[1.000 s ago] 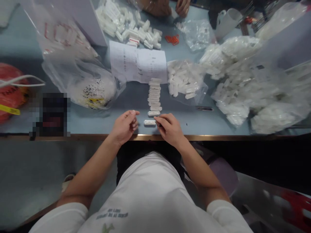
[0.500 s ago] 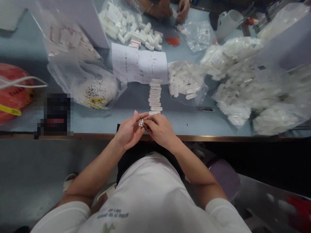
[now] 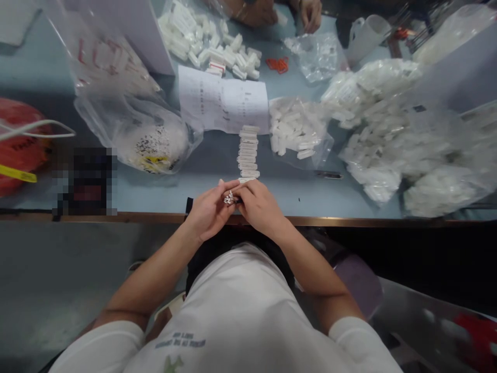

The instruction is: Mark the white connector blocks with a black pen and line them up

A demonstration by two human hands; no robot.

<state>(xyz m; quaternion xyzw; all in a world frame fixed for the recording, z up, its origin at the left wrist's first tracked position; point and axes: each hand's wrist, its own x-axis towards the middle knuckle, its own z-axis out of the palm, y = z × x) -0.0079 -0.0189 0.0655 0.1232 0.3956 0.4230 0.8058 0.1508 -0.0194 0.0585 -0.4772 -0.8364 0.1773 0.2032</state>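
Note:
My left hand (image 3: 209, 210) and my right hand (image 3: 259, 206) meet at the table's front edge, fingers curled together. Between their fingertips sits a cluster of small white pieces (image 3: 228, 198); the left palm cups them and the right fingers pinch at them. Just beyond the hands a neat column of white plastic connector parts (image 3: 247, 150) runs away from me across the blue-grey table (image 3: 217, 155). An open clear bag of white parts (image 3: 295, 129) lies to the right of the column.
A printed sheet (image 3: 223, 103) lies behind the column. Clear bags (image 3: 140, 129) sit at left, heaped bags of white parts (image 3: 388, 134) at right, loose parts (image 3: 209, 41) at the back. Another person's hand (image 3: 310, 13) works at the far edge near a white mug (image 3: 365, 33).
A second ago my right hand set a connector on the table by the column and the left hung apart. Both hands have since come together over the small white pieces.

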